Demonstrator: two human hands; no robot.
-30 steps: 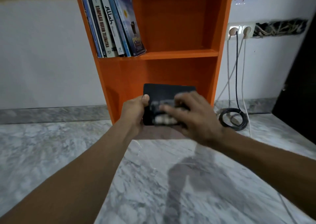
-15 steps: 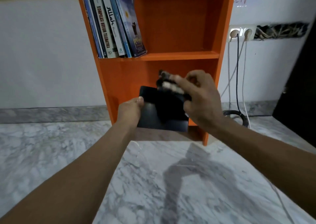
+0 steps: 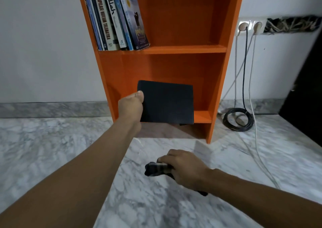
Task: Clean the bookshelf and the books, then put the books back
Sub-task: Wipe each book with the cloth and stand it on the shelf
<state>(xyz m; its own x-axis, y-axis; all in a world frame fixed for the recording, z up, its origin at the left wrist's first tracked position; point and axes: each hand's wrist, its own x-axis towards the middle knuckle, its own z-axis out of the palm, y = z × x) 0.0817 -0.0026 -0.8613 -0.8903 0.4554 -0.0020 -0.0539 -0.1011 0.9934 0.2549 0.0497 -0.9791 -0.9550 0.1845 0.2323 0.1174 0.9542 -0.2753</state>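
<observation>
Shelving looks to be the step in hand: the person is holding a black book up in front of the lower compartment of the orange bookshelf, while the wiping cloth is being held low over the marble floor, well apart from it. The left hand is gripping the book by its left edge, thumb pressing on the front cover and the other fingers hidden behind it. The right hand is curling its fingers round the cloth, which is bunching out dark and checked past the knuckles.

I am judging that the book is done with wiping and is going back next. That move is calling for one hand only: turning the book so its spine is facing out, then sliding it in and standing it on the lower board, or lifting it to join the row of books leaning against the left wall of the upper compartment. Whether its bottom edge is touching the lower board I cannot tell from where I am standing.

The book itself is looking plain and matt, a flat dark cover with no lettering showing, thin and stiff, its corners square. It is being held nearly upright, cover towards the room, hiding most of the compartment's left and middle.
</observation>
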